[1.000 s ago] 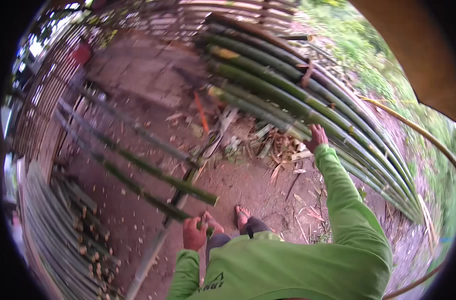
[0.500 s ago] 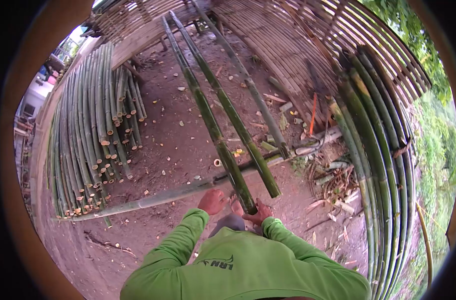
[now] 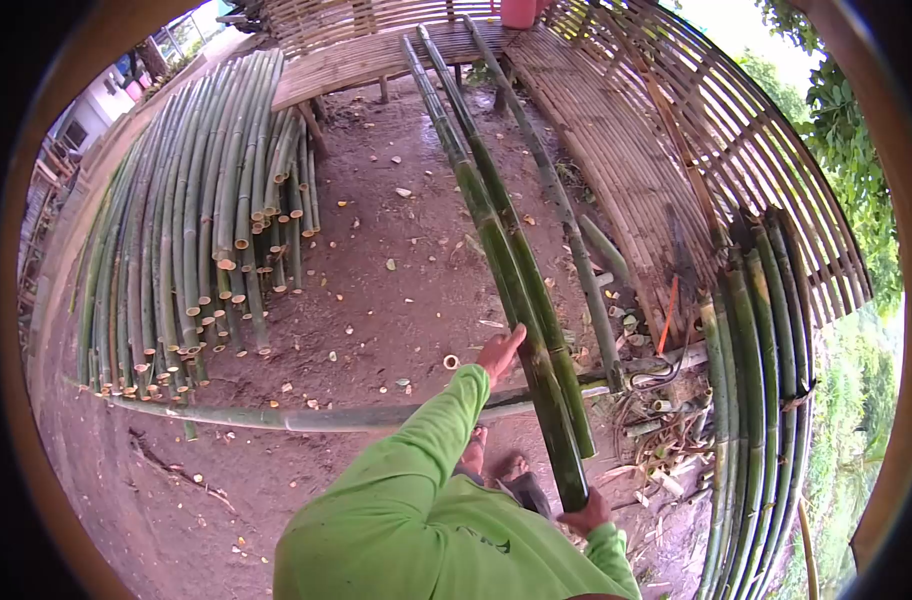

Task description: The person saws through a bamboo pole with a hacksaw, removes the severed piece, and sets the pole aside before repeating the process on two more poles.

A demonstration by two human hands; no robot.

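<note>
A long green bamboo pole [image 3: 519,290] slopes away from my body toward the far platform. My right hand [image 3: 588,512] is closed around its near end, the thumb side against the dark tip. Farther up the same pole, my left hand [image 3: 501,353] grips its left side, one finger laid over the top and the rest partly hidden. A second green bamboo pole [image 3: 573,405] lies close along the right side of the first, with neither hand on it. Both poles pass over a grey-green bamboo pole [image 3: 326,418] lying crosswise in front of my feet.
A large stack of cut bamboo poles [image 3: 191,220] stands at the left. Another bundle of bamboo poles [image 3: 766,400] is at the right. A slatted bamboo platform [image 3: 596,150] and a third slanting pole [image 3: 566,205] lie beyond. Bamboo scraps [image 3: 666,440] litter the dirt ground.
My left hand has moved up and right onto the bamboo pole. The pole's near end and my right hand have shifted right, bringing the two green poles closer together. The view has also shifted.
</note>
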